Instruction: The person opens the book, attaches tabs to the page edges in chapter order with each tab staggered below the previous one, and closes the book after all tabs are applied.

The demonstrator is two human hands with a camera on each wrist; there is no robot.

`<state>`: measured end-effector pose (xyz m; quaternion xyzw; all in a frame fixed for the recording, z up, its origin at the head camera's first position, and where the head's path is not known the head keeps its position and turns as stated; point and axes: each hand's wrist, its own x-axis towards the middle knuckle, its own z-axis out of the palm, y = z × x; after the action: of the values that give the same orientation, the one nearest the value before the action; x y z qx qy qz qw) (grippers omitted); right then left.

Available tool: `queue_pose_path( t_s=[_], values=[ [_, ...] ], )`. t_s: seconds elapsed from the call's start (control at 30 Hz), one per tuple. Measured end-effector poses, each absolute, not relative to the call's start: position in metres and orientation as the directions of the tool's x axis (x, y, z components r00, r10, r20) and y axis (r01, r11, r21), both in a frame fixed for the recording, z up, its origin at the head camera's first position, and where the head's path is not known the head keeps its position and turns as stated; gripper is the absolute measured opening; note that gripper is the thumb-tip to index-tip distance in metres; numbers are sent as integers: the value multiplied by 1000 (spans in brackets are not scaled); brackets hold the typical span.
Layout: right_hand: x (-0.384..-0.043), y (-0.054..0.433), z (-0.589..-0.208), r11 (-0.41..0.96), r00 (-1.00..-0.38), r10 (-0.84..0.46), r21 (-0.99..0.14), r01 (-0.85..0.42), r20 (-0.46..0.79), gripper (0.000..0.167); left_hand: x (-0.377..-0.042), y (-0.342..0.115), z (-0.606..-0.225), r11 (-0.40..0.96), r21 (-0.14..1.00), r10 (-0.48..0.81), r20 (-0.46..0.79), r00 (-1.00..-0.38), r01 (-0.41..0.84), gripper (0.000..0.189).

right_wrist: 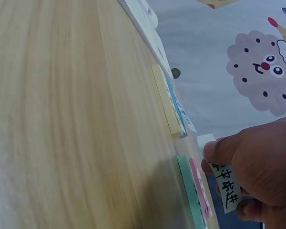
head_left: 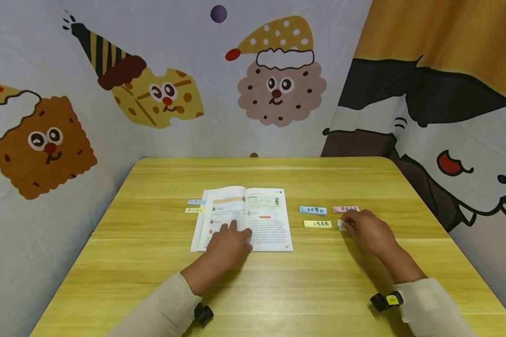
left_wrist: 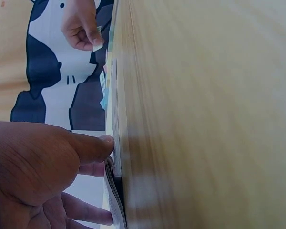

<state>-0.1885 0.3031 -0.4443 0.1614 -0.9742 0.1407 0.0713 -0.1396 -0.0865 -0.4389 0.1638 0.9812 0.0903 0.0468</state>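
Note:
An open printed book [head_left: 270, 236] lies on the table, and my left hand [head_left: 229, 243] rests on its lower middle with the fingers spread over the pages. In the left wrist view the thumb and fingers touch the curved pages at the book's edge. My right hand [head_left: 372, 235] pinches a pale green sticky note [right_wrist: 227, 190] with handwriting between thumb and fingers. It is held above a green sticky note pad [right_wrist: 189, 188], beside a pink pad [right_wrist: 200, 186]. In the head view the hand hides most of the green pad.
A blue pad [head_left: 313, 210] and a yellow pad [head_left: 317, 224], both handwritten, lie between the book and my right hand. A blue tab [head_left: 196, 202] and a yellow tab [head_left: 194, 210] stick out from the book's left side. A patterned cloth [head_left: 219, 93] hangs behind the table.

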Motion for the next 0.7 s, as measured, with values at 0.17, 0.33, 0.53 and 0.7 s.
queue_pose_path(
  t_s=[0.17, 0.33, 0.53, 0.7],
  values=[
    [-192, 296, -444, 896, -926, -320, -252, -365, 201, 15, -140, -87, -439, 929, 190, 333, -54, -941, 318, 28],
    [-193, 289, -443, 891, -920, -334, -250, -379, 203, 14, -139, -87, -439, 929, 191, 331, -55, -942, 316, 28],
    [-195, 281, -442, 886, -919, -341, -258, -385, 198, 11, -140, -87, -440, 929, 184, 336, -49, -940, 323, 28],
    [-196, 276, -442, 884, -925, -333, -282, -374, 183, 12, -140, -87, -441, 928, 182, 337, -48, -940, 324, 28]
  ],
)
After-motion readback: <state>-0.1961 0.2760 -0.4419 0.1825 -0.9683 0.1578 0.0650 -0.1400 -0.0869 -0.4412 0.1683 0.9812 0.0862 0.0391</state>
